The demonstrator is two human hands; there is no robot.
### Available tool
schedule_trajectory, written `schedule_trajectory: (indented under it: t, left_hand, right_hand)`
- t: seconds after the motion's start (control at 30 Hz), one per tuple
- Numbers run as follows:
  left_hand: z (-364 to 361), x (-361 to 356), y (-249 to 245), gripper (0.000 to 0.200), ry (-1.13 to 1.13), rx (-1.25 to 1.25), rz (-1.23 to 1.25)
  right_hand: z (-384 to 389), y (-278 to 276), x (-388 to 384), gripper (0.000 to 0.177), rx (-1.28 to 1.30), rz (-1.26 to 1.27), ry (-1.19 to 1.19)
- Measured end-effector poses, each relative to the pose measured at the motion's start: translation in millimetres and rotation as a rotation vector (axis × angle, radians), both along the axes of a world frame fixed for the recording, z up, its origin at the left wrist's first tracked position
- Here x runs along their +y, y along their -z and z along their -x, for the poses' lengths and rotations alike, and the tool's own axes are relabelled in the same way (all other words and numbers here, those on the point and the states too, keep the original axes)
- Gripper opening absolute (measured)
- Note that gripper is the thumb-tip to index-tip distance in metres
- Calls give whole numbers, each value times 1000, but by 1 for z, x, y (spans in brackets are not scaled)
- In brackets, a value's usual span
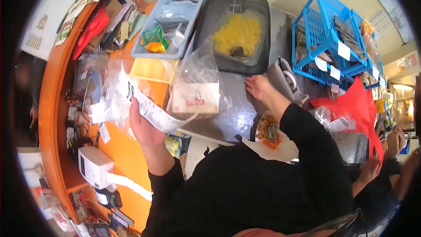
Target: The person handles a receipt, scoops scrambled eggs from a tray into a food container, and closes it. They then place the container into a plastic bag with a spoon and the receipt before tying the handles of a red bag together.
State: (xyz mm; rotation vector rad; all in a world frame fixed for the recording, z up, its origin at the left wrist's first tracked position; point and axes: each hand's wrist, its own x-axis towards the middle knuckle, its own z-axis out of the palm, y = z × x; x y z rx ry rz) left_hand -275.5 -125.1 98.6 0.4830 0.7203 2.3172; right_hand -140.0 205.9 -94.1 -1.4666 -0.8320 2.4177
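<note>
My left hand [147, 125] is closed on a long printed receipt [151, 115], pinched between thumb and fingers, its tail curling to the right. Just right of it stands a white paper box with red print [195, 98] inside a clear plastic bag [199, 68]. My right hand [259, 87] hovers over or rests on the grey counter by the lower edge of a black tray [202, 30]; its fingers are loosely bent and apart, with nothing seen in them. In that tray sits a clear container of yellow food [239, 33].
A grey tape dispenser [283, 79] sits right of my right hand, below blue baskets [322, 30]. A blue cutlery tray [144, 15] lies back left. A receipt printer [94, 166] stands front left. At right are a red bag [351, 101] and another person's hand [369, 172].
</note>
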Motion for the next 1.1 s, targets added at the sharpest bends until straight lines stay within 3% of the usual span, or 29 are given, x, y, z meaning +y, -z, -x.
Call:
schedule_trajectory:
  t: [0.03, 0.07, 0.13, 0.2, 0.37, 0.5, 0.73, 0.8, 0.9, 0.97, 1.0, 1.03, 1.07, 1.1]
  left_hand:
    - [7, 3, -3, 40, 63, 40, -56]
    - [6, 8, -3, 37, -304, -210, 248]
    - [15, 13, 3, 37, -211, -280, 206]
    - [30, 10, 22, 38, -141, -286, 170]
    - [43, 15, 12, 40, -22, -224, 107]
    - [54, 13, 26, 39, -24, -285, 123]
    - [54, 33, 33, 37, 49, -231, 146]
    - [45, 43, 23, 37, 66, -219, 145]
    - [28, 66, -2, 35, -133, -369, 406]
    - [23, 71, -5, 34, -132, -333, 452]
    - [20, 74, -5, 34, -122, -318, 469]
    - [18, 77, -6, 33, -113, -303, 487]
    - [14, 80, -6, 32, -93, -290, 503]
    - [12, 81, -5, 32, -74, -280, 520]
  right_hand:
    - [8, -1, 4, 29, 8, -49, 87]
    - [13, 0, 5, 26, 10, -91, 172]
    - [19, -8, 3, 30, -8, -147, 279]
    - [16, -1, 12, 28, 27, -36, 289]
    - [-1, -71, -12, 16, 287, 147, 209]
    - [-14, -103, 0, 16, 490, -120, 281]
    - [24, -235, 16, 11, 799, -334, 364]
    - [41, -260, 37, 16, 963, -427, 303]
    - [72, -293, 93, 29, 1063, -575, 154]
    - [91, -303, 133, 86, 783, -580, 14]
    - [94, -296, 131, 50, 508, -953, -139]
    - [100, -271, 127, 36, 398, -1247, -320]
    - [105, -247, 124, 25, 289, -1550, -456]
    - [109, -223, 117, 31, 378, -1788, -627]
